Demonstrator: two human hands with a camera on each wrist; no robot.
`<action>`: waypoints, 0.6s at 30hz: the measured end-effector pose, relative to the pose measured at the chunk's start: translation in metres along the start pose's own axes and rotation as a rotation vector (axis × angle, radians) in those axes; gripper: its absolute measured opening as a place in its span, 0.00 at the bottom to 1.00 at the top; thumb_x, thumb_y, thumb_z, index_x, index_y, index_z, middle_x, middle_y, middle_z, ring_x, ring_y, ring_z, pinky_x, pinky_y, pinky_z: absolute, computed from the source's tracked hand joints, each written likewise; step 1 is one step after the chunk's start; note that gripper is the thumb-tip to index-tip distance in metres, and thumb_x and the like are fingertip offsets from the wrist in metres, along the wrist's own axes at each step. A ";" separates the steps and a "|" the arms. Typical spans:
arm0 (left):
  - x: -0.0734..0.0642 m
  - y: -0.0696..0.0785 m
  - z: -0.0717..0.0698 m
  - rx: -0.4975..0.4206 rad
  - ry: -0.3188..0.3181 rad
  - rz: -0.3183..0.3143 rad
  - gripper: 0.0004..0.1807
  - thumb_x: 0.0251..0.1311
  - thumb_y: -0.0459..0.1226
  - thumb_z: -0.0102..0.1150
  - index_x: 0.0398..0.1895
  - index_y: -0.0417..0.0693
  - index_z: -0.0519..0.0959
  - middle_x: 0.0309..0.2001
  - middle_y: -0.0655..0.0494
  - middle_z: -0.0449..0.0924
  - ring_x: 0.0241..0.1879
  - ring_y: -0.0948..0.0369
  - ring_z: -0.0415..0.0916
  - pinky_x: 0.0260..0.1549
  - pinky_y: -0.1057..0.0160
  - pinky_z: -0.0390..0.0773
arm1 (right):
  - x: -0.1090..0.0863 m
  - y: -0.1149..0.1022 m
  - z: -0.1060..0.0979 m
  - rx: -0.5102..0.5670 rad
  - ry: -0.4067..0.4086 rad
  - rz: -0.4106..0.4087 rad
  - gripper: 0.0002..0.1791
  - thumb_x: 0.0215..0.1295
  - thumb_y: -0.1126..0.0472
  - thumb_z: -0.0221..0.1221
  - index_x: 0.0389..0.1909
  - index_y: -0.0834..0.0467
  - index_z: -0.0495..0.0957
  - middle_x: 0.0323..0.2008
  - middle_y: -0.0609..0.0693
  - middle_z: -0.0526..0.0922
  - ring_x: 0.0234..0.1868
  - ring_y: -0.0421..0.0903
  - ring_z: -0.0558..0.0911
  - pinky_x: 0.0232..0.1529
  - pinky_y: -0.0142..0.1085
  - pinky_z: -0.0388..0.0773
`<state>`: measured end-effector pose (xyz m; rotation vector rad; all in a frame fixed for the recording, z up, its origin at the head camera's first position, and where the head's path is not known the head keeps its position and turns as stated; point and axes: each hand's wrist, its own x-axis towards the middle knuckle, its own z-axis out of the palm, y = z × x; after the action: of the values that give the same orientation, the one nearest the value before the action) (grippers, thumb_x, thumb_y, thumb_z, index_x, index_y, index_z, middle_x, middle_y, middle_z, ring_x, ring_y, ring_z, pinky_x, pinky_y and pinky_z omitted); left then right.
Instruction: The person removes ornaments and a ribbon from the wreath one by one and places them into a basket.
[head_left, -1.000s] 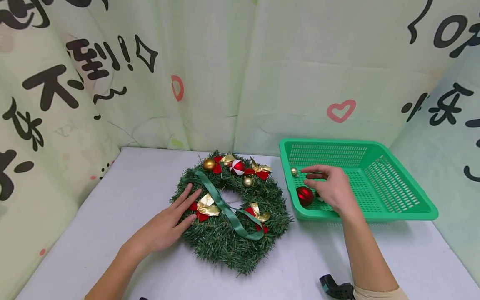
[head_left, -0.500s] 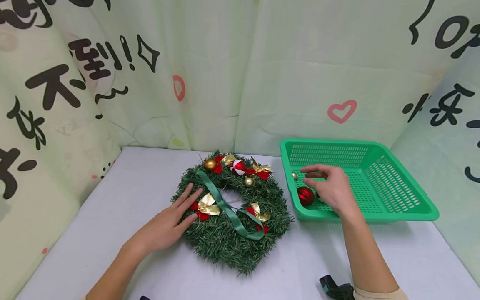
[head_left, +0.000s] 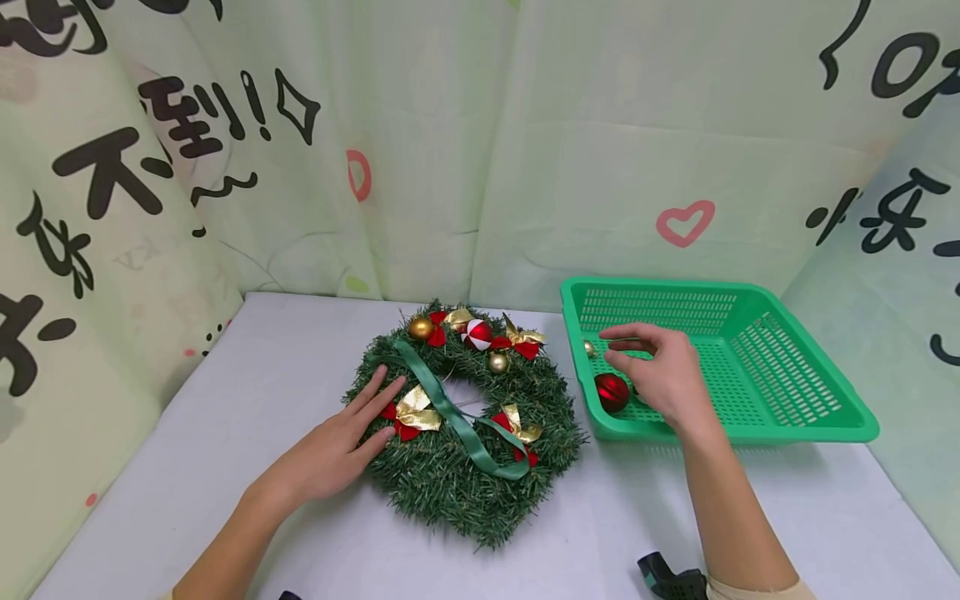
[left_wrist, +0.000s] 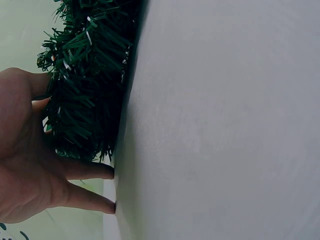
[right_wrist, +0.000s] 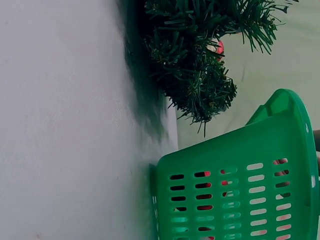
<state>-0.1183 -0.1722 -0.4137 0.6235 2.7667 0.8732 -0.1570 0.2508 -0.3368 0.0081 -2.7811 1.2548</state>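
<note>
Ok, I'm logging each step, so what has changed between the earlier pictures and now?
Very little: the right hand seems to have edged slightly up over the green basket. Nothing was visibly gripped or released. The left hand stays on the wreath; the red ball stays put.

The dark green wreath carries a gold ball at 11 o'clock, a red-and-white panelled ball at 12 and, at 9, a red-and-gold bow, with a teal-green ribbon crossing from 11 to 4. At the wreath's 3 o'clock, the bright green basket is patterned with slots, and a red ball (glossy, brightly highlighted) colours its 8 o'clock. Behind, the pale green curtain shows black characters.
</note>
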 end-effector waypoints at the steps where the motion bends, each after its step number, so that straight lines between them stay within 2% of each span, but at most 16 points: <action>1: 0.000 0.000 0.000 0.000 0.000 0.000 0.36 0.82 0.55 0.40 0.86 0.71 0.41 0.86 0.55 0.32 0.74 0.32 0.62 0.64 0.28 0.68 | -0.001 -0.001 0.000 0.003 0.009 -0.010 0.16 0.73 0.58 0.64 0.59 0.52 0.85 0.55 0.60 0.87 0.66 0.59 0.78 0.37 0.34 0.78; 8: 0.001 -0.001 0.000 0.002 0.000 -0.001 0.36 0.82 0.57 0.40 0.86 0.72 0.41 0.86 0.56 0.32 0.75 0.33 0.62 0.65 0.28 0.68 | -0.003 -0.007 0.004 0.003 0.051 -0.041 0.14 0.73 0.59 0.65 0.56 0.53 0.86 0.53 0.56 0.89 0.60 0.53 0.83 0.46 0.27 0.80; 18: 0.001 0.000 0.000 -0.005 0.001 0.000 0.36 0.83 0.55 0.40 0.86 0.71 0.41 0.86 0.55 0.32 0.74 0.33 0.62 0.64 0.28 0.69 | -0.006 -0.017 0.011 0.058 0.049 -0.043 0.14 0.72 0.59 0.66 0.56 0.53 0.86 0.52 0.55 0.89 0.52 0.51 0.89 0.47 0.23 0.81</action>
<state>-0.1188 -0.1719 -0.4139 0.6222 2.7649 0.8798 -0.1513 0.2308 -0.3314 0.0409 -2.6882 1.3067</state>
